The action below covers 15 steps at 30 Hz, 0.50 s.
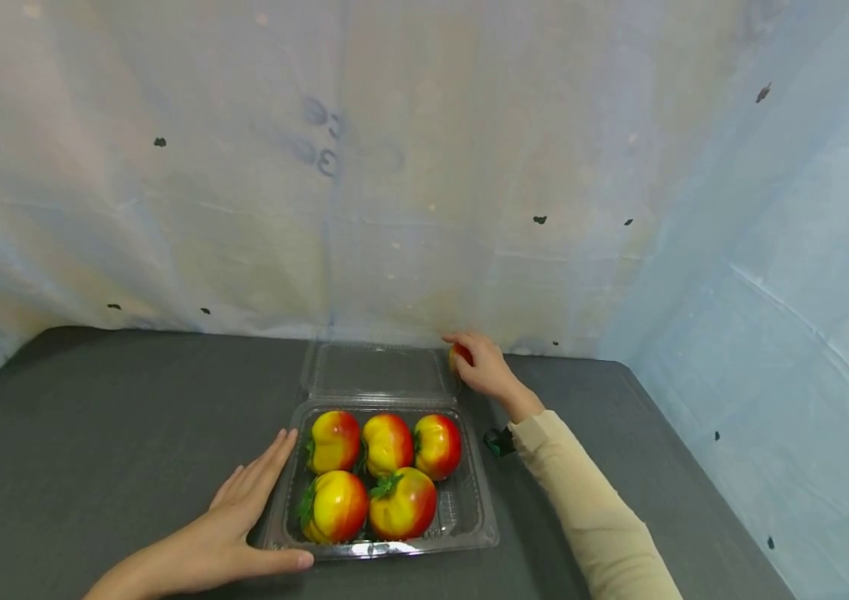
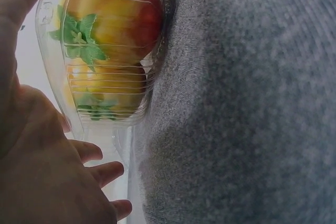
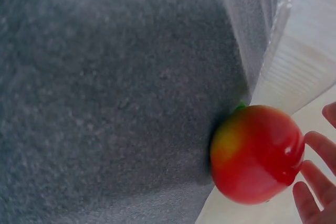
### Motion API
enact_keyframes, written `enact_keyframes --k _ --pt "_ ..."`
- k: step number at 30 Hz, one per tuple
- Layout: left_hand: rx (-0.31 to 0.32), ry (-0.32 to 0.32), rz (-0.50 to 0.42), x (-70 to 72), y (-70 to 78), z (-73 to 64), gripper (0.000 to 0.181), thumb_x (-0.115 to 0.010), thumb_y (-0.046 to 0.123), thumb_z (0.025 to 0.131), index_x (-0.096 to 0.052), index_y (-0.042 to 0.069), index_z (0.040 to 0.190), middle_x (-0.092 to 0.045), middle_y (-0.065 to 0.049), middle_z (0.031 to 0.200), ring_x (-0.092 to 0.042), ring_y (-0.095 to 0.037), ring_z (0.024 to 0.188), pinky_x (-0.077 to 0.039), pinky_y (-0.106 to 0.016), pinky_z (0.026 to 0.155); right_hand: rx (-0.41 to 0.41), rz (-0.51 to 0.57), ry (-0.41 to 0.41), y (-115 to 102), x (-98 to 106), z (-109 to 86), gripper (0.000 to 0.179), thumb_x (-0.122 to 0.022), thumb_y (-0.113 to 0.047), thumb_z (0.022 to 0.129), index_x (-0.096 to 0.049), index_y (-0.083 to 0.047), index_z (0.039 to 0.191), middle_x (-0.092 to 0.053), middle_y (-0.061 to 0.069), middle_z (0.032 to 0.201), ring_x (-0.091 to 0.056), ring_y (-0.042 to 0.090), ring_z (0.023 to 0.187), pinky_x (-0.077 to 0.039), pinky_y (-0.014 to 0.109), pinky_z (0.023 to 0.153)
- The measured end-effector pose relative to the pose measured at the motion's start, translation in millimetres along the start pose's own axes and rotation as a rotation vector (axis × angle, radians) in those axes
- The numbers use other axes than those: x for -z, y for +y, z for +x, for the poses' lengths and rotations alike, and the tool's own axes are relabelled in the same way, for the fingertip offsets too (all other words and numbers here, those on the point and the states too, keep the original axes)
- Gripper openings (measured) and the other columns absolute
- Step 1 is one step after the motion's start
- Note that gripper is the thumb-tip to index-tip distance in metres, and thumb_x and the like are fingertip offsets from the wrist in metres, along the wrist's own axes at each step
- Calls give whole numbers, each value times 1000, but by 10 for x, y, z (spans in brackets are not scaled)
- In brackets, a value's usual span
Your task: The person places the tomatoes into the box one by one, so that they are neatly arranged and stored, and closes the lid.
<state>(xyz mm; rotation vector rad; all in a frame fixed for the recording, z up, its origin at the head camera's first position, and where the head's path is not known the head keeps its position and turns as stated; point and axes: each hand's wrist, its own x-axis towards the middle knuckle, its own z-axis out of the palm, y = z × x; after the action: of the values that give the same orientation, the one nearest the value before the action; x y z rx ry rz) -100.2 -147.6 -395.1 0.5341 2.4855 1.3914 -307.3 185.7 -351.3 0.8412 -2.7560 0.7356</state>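
arching over a fruit [image 3: 257,156], right hand [image 1: 486,367] is loosely spread; left hand [image 1: 237,512] lies splayed at a container [image 1: 481,483].

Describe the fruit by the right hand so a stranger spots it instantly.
On the dark table, find the clear container with its open lid. Beside that lid, at the right hand, is the red-and-yellow fruit, the only one outside the container.
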Motion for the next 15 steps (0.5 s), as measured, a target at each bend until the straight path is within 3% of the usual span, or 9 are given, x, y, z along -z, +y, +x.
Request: enact_keyframes --k 5,11,15 --pt "-6 -6 -21 -16 -24 1 115 -78 37 78 8 33 154 14 -20 159 9 -56 139 14 -76 98 17 -5 -9 58 -5 -9 37 -49 -4 93 -56 3 129 -59 23 120 -53 34 93 -44 52 88" --pt "-16 -9 -29 -11 -49 9 114 -78 35 79 8 33 154 15 -21 158 9 -57 138 13 -76 97 -40 -31 2 89 0 -36 41 -55 -9 91 -56 1 131 -55 21 131 -52 39 114 -39 56 99" --pt "-7 -18 -25 -12 -65 16 113 -77 34 80 9 33 153 16 -20 158 8 -57 138 13 -77 97 -75 -46 15 116 3 -63 43 -61 -10 89 -56 0 130 -52 21 134 -49 40 120 -38 57 102"
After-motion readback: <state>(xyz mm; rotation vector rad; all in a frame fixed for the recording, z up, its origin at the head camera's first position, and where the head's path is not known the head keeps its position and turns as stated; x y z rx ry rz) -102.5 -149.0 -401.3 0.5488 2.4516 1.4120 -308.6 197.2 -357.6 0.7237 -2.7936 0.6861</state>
